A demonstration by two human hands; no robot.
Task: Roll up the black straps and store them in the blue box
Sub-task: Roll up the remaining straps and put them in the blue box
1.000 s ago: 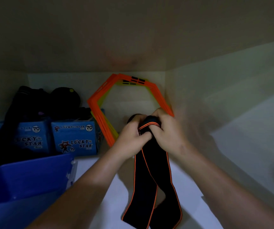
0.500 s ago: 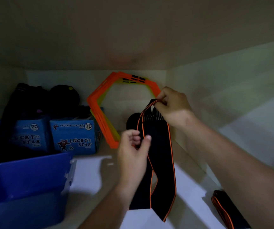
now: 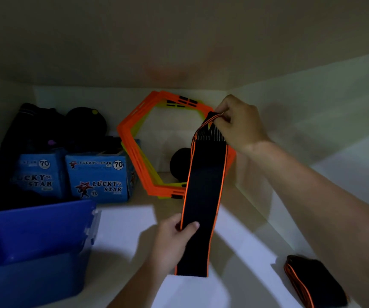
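Inside a dim white cupboard, the right hand (image 3: 239,123) is raised near the back corner, its fingers curled and pinching the top end of a black strap (image 3: 203,192) with orange edges. The strap hangs down flat and unrolled from there, its lower end just above the shelf (image 3: 123,230). The left hand (image 3: 174,236) grips it lower down by its left edge, thumb laid across the front. A second strap (image 3: 312,283), black with the same orange trim, lies folded on the shelf at the near right, well apart from both hands and close under the right forearm. The blue box (image 3: 36,221) stands open at the near left, with bare shelf between it and the hanging strap. Behind the box sit two blue cartons printed "Lucky Star" (image 3: 99,178), side by side, with a heap of dark fabric (image 3: 30,127) and a round black thing with a yellow dot (image 3: 85,121) piled on and behind them. A stack of orange hexagon frames (image 3: 134,152) with yellow ones among them leans against the back wall; the held strap crosses in front of its right side. A dark rounded object (image 3: 178,163) stands inside the frames' opening, partly hidden by the strap, and I cannot tell what it is.
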